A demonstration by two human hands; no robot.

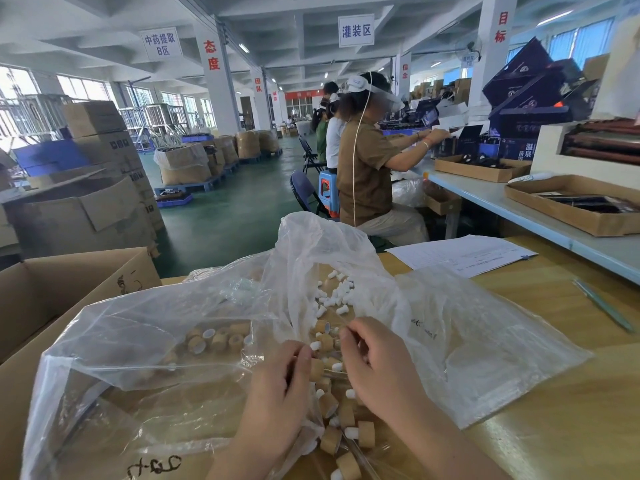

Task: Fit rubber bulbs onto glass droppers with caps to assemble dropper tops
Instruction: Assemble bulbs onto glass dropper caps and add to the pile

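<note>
My left hand (292,367) grips a tan wood-look cap (316,370) with its fingers curled round it. My right hand (370,355) is curled close beside it and pinches what looks like a thin glass dropper; the piece is mostly hidden by the fingers. Loose white rubber bulbs (334,296) lie on clear plastic just beyond my hands. Assembled tops with tan caps and white bulbs (349,431) are piled below my wrists. More tan caps (218,339) sit inside a clear bag (156,341) on the left.
An open cardboard box (69,282) stands at the left. Papers (460,254) and a pen (604,306) lie on the wooden table (554,410) to the right. Several seated people work at a long bench ahead. Cartons stand on the green floor.
</note>
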